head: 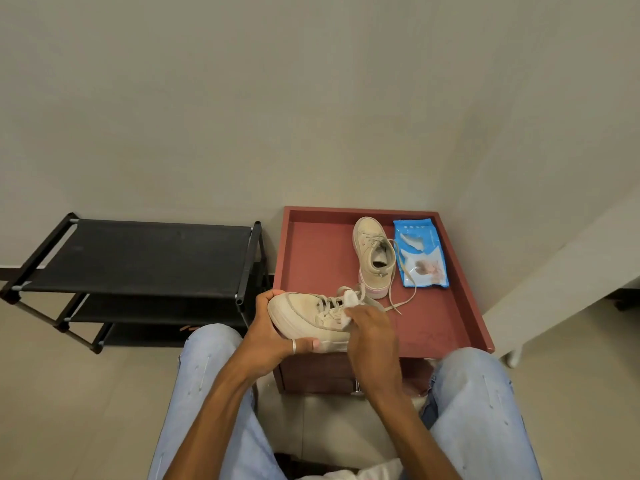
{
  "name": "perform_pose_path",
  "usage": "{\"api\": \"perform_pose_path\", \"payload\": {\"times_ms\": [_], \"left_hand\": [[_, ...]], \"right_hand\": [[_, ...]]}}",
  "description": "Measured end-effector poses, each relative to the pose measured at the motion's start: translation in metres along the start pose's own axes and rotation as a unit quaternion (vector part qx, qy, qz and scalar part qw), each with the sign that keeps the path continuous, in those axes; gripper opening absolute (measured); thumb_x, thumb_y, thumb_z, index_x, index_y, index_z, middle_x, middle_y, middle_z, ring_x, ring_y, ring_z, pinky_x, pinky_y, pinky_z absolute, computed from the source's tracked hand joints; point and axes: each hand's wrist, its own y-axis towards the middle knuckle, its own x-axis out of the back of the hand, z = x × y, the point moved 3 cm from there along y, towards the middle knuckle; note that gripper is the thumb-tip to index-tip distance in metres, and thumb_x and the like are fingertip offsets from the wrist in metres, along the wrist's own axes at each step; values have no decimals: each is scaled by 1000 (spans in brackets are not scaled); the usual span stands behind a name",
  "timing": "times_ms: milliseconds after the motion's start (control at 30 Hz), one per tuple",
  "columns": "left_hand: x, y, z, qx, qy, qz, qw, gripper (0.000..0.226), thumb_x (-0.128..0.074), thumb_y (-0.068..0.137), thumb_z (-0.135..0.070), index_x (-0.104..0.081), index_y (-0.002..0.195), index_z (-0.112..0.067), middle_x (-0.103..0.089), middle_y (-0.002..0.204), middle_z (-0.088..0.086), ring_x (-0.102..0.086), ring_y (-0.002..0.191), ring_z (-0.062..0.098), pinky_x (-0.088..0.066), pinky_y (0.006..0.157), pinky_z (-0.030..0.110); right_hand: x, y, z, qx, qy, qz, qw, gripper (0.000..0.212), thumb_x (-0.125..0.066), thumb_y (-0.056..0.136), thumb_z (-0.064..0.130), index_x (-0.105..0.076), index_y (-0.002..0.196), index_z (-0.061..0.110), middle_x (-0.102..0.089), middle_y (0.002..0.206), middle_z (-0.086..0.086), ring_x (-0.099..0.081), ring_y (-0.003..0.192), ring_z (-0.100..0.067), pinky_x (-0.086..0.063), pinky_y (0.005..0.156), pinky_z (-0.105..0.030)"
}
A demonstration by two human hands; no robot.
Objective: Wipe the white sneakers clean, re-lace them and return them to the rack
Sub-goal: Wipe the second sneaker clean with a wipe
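Observation:
My left hand grips a cream-white sneaker by its toe and sole, holding it on its side above the front left corner of the red table. My right hand holds a white wipe pressed against the sneaker's laces and side. The second sneaker stands upright on the table behind, toe pointing away, with its lace trailing loose toward the front right.
A blue pack of wipes lies right of the second sneaker on the red rimmed table. A black three-shelf shoe rack stands to the left against the wall. My knees in light jeans frame the table's front. White furniture stands at right.

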Motion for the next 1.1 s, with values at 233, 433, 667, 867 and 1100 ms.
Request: {"api": "perform_pose_path", "payload": {"times_ms": [233, 433, 667, 867, 1100], "left_hand": [[-2, -1, -2, -8, 12, 22, 1000, 101, -98, 59, -10, -31, 133, -29, -50, 125, -7, -55, 115, 13, -58, 83, 25], [1, 2, 0, 4, -9, 7, 1000, 101, -98, 51, -20, -35, 129, -32, -54, 126, -5, -57, 116, 13, -57, 92, 32], [1, 2, 0, 9, -17, 20, 1000, 100, -98, 53, -14, -36, 128, -32, -54, 126, -3, -58, 117, 15, -58, 91, 33], [-2, -1, -6, 1, -2, 31, 1000, 102, -101, 51, -18, -35, 127, -35, -52, 125, -7, -56, 115, 13, -59, 83, 28], [1, 3, -3, 12, -8, 15, 1000, 98, -97, 58, -3, -36, 130, -29, -54, 126, -3, -58, 116, 15, -58, 85, 28]], "right_hand": [[-9, -11, 32, 54, 90, 42, 994, 30, -48, 84, 8, -74, 98, 12, -70, 100, 1, -63, 95, -11, -50, 86, -23], [3, 2, -16, 63, -58, 25, 996, 22, -62, 77, 1, -74, 94, 7, -68, 97, -4, -61, 90, -22, -54, 73, -30], [2, 3, -12, -3, 33, -35, 999, 28, -59, 78, -9, -72, 94, 9, -69, 95, -5, -64, 88, -21, -52, 76, -33], [-13, -15, 31, 51, 113, -3, 992, 26, -55, 84, 1, -74, 98, 12, -70, 103, 1, -62, 100, -10, -47, 91, -18], [6, -3, -17, 42, -29, 13, 999, 25, -59, 78, -5, -75, 94, 6, -70, 100, -6, -63, 95, -22, -54, 80, -31]]}}
